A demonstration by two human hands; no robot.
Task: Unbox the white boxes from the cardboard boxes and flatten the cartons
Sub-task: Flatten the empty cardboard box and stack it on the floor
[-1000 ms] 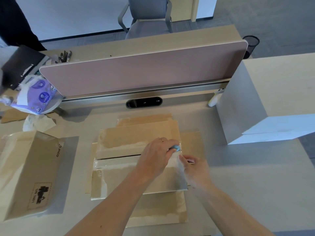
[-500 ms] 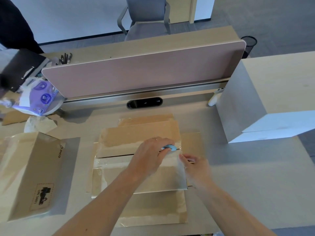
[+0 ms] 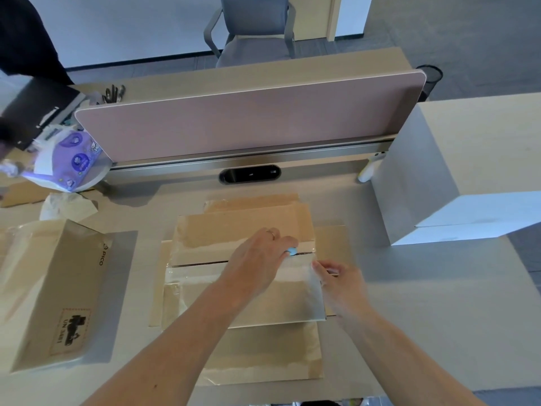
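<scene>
A brown cardboard carton [image 3: 243, 227] lies in the middle of the desk, its outer flaps spread flat and clear tape over its centre seam. My left hand [image 3: 257, 262] grips a small blue cutter [image 3: 292, 252] with its tip at the right part of the seam. My right hand [image 3: 341, 281] holds the carton's right edge, thumb on top. A second, closed brown carton [image 3: 58, 288] lies at the left. A large white box [image 3: 456, 171] stands at the right.
A pink divider screen [image 3: 248, 118] runs along the back of the desk. Crumpled paper [image 3: 67, 205] and a purple-printed packet [image 3: 76, 159] lie at the far left. A grey chair [image 3: 251, 39] stands behind the far desk. A person in dark clothes is at the top left.
My left hand has slid the blue cutter a little to the left along the taped seam. My right hand has stayed on the carton's right edge.
</scene>
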